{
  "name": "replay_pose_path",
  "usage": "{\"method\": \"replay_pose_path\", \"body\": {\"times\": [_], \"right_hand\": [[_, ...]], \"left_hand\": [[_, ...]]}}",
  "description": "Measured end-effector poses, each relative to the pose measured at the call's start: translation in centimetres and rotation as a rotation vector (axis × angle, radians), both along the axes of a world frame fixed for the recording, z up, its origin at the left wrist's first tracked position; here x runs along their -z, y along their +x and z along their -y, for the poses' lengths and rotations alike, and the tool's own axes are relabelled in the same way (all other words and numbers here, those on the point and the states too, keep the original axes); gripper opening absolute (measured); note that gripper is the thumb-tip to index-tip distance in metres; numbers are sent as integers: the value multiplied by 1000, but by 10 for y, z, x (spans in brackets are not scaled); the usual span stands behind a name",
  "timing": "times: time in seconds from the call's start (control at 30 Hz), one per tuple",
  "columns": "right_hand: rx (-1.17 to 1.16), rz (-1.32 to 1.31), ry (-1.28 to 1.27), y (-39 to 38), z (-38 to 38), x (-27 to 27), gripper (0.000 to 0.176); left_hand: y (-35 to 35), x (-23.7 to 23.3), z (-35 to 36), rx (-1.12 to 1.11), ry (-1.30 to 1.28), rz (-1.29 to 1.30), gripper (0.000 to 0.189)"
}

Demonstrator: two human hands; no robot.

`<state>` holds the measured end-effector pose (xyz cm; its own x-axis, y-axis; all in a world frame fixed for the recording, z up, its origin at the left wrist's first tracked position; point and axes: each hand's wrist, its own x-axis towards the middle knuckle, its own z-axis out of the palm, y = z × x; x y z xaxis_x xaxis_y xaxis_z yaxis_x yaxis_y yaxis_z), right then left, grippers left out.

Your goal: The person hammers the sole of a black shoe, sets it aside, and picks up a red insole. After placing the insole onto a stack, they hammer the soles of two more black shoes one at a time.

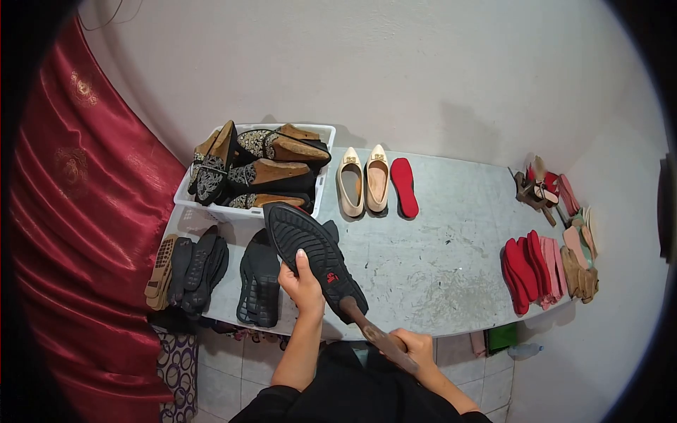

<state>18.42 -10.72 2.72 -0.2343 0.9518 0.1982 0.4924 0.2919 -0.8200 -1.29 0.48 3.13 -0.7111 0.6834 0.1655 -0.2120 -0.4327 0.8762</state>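
Observation:
My left hand is wrapped round a black shoe, its thumb pressed on the ridged sole. The sole faces up toward me and carries a small red mark near the heel. My right hand grips a worn brown hammer-like tool, whose rounded end lies against the heel end of the sole. Both hands are at the table's front edge. Just left of the shoe stand black soles with a blocky tread, partly hidden behind it.
A white crate holds several patterned shoes on wooden lasts. Cream flats and a red insole lie on the table. More soles stand left; red insoles, pink pieces and tools lie right. A red curtain hangs left.

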Motion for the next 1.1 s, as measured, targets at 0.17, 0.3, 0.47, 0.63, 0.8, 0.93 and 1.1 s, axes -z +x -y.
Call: {"method": "replay_pose_path", "body": {"times": [0.17,0.3,0.47,0.63,0.8,0.93,1.1], "right_hand": [[-24,-55,-80,8,7,-18,19],[30,57,-102,16,10,-4,19],[32,-52,-104,7,5,-17,21],[66,-222,-59,1,3,-12,23],[87,-225,15,-1,-14,-20,27],[91,-172,93,-1,-24,-27,33],[125,-230,174,-4,-38,-20,34]], "left_hand": [[-8,0,0,-34,-15,22,21],[-6,-3,0,-91,2,-6,21],[-4,0,4,-67,-1,-72,21],[3,-3,12,7,34,59,22],[10,2,14,123,27,-109,21],[15,7,20,156,10,-183,23],[17,3,24,203,18,-225,23]]}}
